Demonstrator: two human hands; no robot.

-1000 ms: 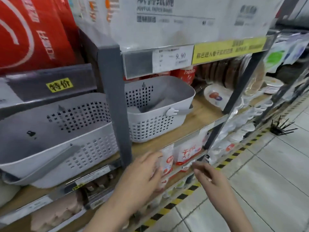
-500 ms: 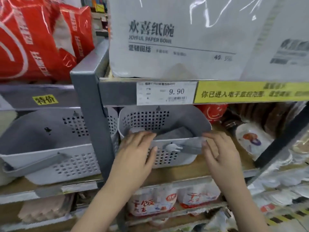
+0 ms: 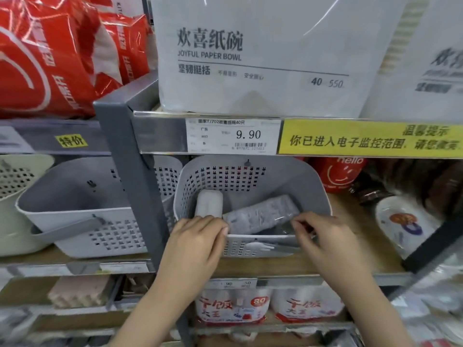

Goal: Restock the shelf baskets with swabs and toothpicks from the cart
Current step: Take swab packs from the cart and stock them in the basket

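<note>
Both hands now up on the grey basket's front rim

basket front rim behind hands, wrapped pack contents perhaps swabs, blurred

The grey perforated plastic basket looks matt and smooth, like the larger grey plastic basket beside it. They sit on a wood-grain shelf board framed by a painted grey metal upright. A crinkled clear plastic packet and red film-wrapped packs shine glossy.
</note>
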